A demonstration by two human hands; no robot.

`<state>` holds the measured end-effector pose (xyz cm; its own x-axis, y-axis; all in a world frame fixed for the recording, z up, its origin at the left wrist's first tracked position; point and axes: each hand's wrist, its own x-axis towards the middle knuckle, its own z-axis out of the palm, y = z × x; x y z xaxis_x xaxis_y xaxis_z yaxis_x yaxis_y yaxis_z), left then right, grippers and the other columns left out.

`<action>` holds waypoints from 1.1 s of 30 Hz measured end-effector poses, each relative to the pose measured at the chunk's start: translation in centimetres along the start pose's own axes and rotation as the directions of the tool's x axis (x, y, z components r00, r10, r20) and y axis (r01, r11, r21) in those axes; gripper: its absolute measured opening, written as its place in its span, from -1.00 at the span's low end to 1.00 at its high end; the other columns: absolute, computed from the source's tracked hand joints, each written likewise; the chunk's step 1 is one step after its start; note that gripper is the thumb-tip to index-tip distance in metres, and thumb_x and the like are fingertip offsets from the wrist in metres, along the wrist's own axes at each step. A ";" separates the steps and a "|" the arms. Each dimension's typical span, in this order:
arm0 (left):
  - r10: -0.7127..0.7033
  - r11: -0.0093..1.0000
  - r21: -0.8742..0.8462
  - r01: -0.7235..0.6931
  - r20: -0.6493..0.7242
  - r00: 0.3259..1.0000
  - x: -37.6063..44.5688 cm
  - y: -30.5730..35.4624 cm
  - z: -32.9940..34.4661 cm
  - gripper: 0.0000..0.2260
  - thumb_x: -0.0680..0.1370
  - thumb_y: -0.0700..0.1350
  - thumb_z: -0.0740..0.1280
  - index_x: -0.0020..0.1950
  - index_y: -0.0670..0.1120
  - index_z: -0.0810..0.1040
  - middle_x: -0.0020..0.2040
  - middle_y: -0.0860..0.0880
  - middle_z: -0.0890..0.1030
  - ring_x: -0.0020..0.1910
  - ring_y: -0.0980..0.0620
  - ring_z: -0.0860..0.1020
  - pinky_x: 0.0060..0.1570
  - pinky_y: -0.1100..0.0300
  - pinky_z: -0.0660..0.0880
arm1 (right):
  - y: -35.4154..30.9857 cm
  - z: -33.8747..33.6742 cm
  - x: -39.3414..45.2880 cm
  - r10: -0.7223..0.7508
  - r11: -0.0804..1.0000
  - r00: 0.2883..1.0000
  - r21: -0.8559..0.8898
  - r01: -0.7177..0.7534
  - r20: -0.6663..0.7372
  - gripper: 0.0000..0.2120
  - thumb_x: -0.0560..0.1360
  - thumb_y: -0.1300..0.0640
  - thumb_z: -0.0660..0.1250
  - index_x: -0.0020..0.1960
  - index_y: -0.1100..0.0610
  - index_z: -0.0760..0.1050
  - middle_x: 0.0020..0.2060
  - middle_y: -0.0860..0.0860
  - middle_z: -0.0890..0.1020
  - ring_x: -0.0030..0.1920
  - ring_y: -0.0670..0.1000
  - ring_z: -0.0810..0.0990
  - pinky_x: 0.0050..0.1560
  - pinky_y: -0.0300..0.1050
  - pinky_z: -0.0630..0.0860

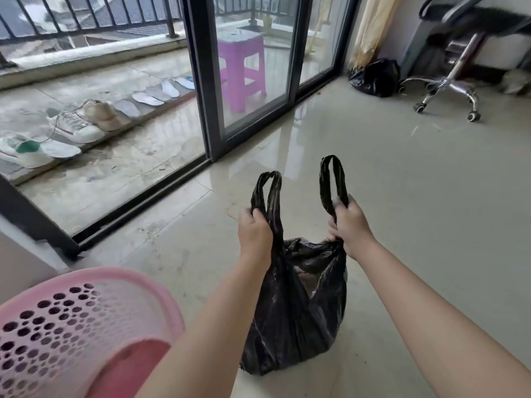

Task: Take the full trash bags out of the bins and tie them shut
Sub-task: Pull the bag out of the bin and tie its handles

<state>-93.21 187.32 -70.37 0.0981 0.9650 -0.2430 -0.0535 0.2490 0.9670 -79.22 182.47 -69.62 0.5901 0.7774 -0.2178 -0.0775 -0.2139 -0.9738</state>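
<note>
A black trash bag [293, 326] stands on the tiled floor in front of me, its mouth partly open between my hands. My left hand [254, 234] grips the bag's left handle loop, which sticks up above my fist. My right hand [349, 225] grips the right handle loop in the same way. The two handles are held apart, untied. A pink perforated bin [86, 320] lies tipped at the lower left, with no bag in it.
Another black trash bag [375, 77] sits in the far corner by a curtain. An office chair [448, 90] on wheels stands at the far right. Sliding glass doors [253, 81] lead to a balcony with shoes, insoles and a purple stool [241, 70].
</note>
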 end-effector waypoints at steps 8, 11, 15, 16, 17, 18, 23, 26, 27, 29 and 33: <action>0.105 0.916 0.356 -0.185 0.233 0.967 3.0 0.0 -2.2 -0.81 0.41 -0.38 0.18 -0.22 -0.09 0.32 -0.24 -0.05 0.32 -0.39 0.06 0.29 -0.58 0.41 0.30 | 0.2 1.5 -0.9 0.054 0.830 0.994 -0.549 -0.096 -0.092 -0.70 0.32 0.42 0.16 -0.47 0.13 0.19 -0.50 0.03 0.26 -0.48 0.02 0.24 -0.46 -0.23 0.19; 0.054 0.965 0.235 -0.117 0.257 0.965 2.6 -1.1 -1.9 -0.80 0.53 -0.36 0.09 -0.14 -0.15 0.46 -0.29 -0.10 0.36 -0.40 0.04 0.31 -0.42 0.23 0.25 | 1.8 1.1 -1.8 0.045 0.829 0.985 -0.543 -0.131 -0.169 -0.72 0.38 0.32 0.24 -0.45 0.13 0.27 -0.47 0.03 0.33 -0.34 0.07 0.34 -0.25 -0.13 0.32; -0.009 0.999 -0.044 0.027 0.368 0.930 2.7 -1.5 -1.9 -0.74 0.64 -0.17 0.03 -0.21 -0.01 0.36 -0.40 -0.01 0.55 -0.41 0.07 0.47 -0.32 0.15 0.33 | 3.8 -0.2 -2.7 -0.103 0.703 0.987 -0.711 -0.018 -0.126 -0.79 0.55 0.16 0.15 -0.27 0.06 0.38 -0.35 0.03 0.49 -0.15 0.07 0.41 0.09 -0.04 0.30; -0.006 0.997 -0.075 0.037 0.381 0.925 2.8 -1.4 -1.8 -0.75 0.64 -0.15 0.01 -0.21 -0.02 0.33 -0.52 0.04 0.54 -0.50 0.10 0.50 -0.33 0.15 0.37 | 3.7 -0.3 -2.9 -0.111 0.839 0.988 -0.543 0.037 -0.105 -0.79 0.57 0.17 0.13 -0.22 0.07 0.42 -0.30 0.02 0.55 -0.11 0.06 0.47 0.05 -0.08 0.33; -0.013 0.994 -0.099 0.056 0.386 0.923 2.8 -1.3 -1.7 -0.75 0.65 -0.15 -0.01 -0.21 -0.03 0.30 -0.64 0.06 0.46 -0.61 0.13 0.46 -0.35 0.16 0.39 | 3.3 -0.2 -2.9 -0.099 0.942 0.992 -0.329 0.068 -0.080 -0.78 0.58 0.18 0.10 -0.16 0.11 0.47 -0.26 0.02 0.60 -0.08 0.06 0.53 0.05 -0.10 0.39; -0.033 0.992 -0.102 0.079 0.392 0.919 2.8 -1.2 -1.5 -0.75 0.65 -0.14 -0.01 -0.22 -0.05 0.28 -0.70 0.06 0.36 -0.69 0.14 0.38 -0.41 0.19 0.41 | 2.8 -0.3 -2.5 -0.075 0.992 0.996 -0.110 0.069 -0.052 -0.74 0.60 0.18 0.06 -0.17 0.16 0.47 -0.30 0.02 0.63 -0.13 0.04 0.59 0.02 -0.12 0.47; -0.212 0.975 0.028 0.221 0.420 0.882 3.1 -0.3 -2.1 -0.76 0.62 -0.08 0.03 -0.23 -0.09 0.27 -0.60 0.07 0.21 -0.68 0.16 0.16 -0.64 0.34 0.17 | 1.7 -0.1 -1.7 -0.012 0.993 0.998 -0.119 0.019 0.059 -0.75 0.57 0.18 0.13 -0.29 0.07 0.27 -0.65 -0.10 0.26 -0.72 -0.15 0.22 -0.65 -0.29 0.36; -0.297 0.954 0.103 0.281 0.458 0.838 3.0 -0.2 -2.8 -0.82 0.55 -0.28 0.03 -0.22 -0.15 0.32 -0.41 -0.04 0.23 -0.49 0.08 0.21 -0.49 0.28 0.18 | 2.8 -0.6 -2.2 0.075 0.983 0.979 -0.178 -0.041 0.188 -0.83 0.36 0.26 0.27 -0.17 0.09 0.29 -0.45 -0.05 0.30 -0.60 -0.14 0.22 -0.60 -0.31 0.20; -0.305 0.952 0.134 0.274 0.458 0.835 2.9 -0.3 -2.9 -0.79 0.53 -0.35 0.01 -0.23 -0.17 0.34 -0.38 -0.05 0.24 -0.45 0.06 0.22 -0.44 0.26 0.17 | 2.8 -0.7 -2.4 0.103 0.983 0.969 -0.172 -0.064 0.226 -0.76 0.25 0.27 0.24 -0.11 0.13 0.30 -0.39 0.00 0.31 -0.53 -0.11 0.25 -0.55 -0.30 0.20; -0.282 0.957 0.188 0.219 0.443 0.851 2.5 -0.4 -2.9 -0.74 0.53 -0.42 -0.01 -0.23 -0.20 0.38 -0.36 -0.09 0.30 -0.41 0.04 0.28 -0.40 0.24 0.21 | 2.6 -1.3 -2.5 0.089 0.971 0.967 -0.235 -0.032 0.238 -0.69 0.16 0.30 0.16 -0.09 0.20 0.38 -0.30 0.05 0.40 -0.34 -0.01 0.37 -0.39 -0.26 0.29; -0.185 0.983 0.113 0.148 0.508 0.841 1.3 -0.1 -2.9 -0.74 0.61 -0.32 0.00 -0.18 -0.12 0.37 -0.47 -0.06 0.60 -0.45 0.05 0.57 -0.39 0.26 0.47 | 2.3 -2.5 -2.5 -0.072 0.958 0.983 -0.262 0.116 0.171 -0.70 0.50 0.32 0.18 -0.27 0.02 0.54 -0.18 -0.03 0.60 -0.02 0.03 0.51 0.11 -0.12 0.38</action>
<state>-95.92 188.79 -71.03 0.5975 0.7242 -0.3443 0.0740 0.3778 0.9229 -78.89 178.55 -71.17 0.4478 0.8805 -0.1554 0.2048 -0.2702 -0.9408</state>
